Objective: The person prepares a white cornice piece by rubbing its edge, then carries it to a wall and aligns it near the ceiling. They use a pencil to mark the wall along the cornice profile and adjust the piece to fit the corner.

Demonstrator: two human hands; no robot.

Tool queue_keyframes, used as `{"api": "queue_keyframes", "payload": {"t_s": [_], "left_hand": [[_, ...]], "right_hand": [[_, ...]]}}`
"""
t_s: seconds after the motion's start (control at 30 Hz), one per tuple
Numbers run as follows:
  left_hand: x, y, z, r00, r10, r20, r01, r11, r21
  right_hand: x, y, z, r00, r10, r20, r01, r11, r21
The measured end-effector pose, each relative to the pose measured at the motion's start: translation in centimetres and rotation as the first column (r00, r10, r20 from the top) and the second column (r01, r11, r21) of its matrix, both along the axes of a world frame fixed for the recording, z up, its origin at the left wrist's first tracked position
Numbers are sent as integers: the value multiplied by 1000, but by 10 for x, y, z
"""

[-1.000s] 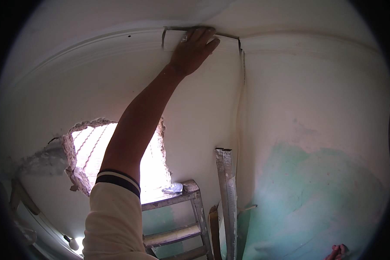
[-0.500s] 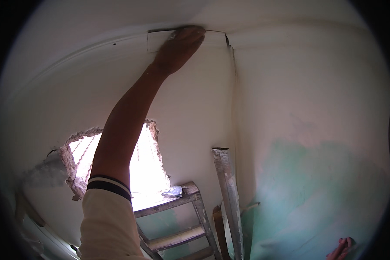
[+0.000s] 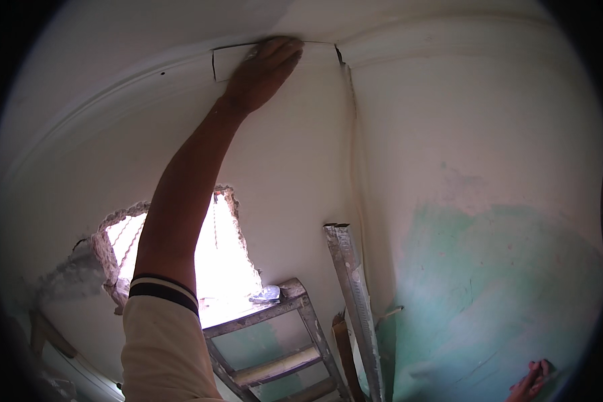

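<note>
In the head view, the white strip (image 3: 228,64) sits high on the wall (image 3: 291,154), along the line where it meets the ceiling (image 3: 409,17). Its long axis runs sideways, roughly level, from a dark slit at its left end toward the dark gap (image 3: 339,53) at the corner on the right. The left hand (image 3: 264,63) is the nearer one by far: it reaches up and lies over the middle of the strip, so the strip is directly behind the palm, showing on both sides of it. The left fingers lie flat and close together, slanting up and to the right across the strip, with their tips by its upper edge; they are not wrapped around anything. The forearm crosses in front of the broken hole (image 3: 224,261), well below the strip. The right hand (image 3: 530,380) is low at the far right, near the green-stained wall (image 3: 462,281) and well apart from the strip; its fingers look bent, but I cannot tell whether they hold anything. The ladder (image 3: 278,367) stands under the hole.
</note>
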State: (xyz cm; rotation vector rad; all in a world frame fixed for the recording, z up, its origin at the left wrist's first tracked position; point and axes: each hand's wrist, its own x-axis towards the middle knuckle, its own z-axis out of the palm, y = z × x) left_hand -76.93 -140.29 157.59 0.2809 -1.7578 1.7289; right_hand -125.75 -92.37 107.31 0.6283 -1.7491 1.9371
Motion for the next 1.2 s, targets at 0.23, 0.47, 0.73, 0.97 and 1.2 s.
{"api": "queue_keyframes", "payload": {"t_s": [0.23,0.47,0.73,0.97,1.2], "left_hand": [[-14,9,-5,999,29,-44,-29,999,-20],[-11,6,-6,997,45,-60,-46,999,-25],[-11,9,-6,997,59,-45,-63,994,-93],[-9,0,-5,999,20,-37,-23,997,-70],[-7,-3,-7,996,-79,-35,78,996,-36]], "right_hand": [[4,4,3,1000,18,15,-17,999,-51],[1,-2,1,999,42,0,-42,996,-74],[17,-2,17,1000,7,26,-6,999,-35],[7,-2,10,995,-37,-90,35,999,-17],[-10,3,-5,993,-24,-113,23,1000,-3]]}}
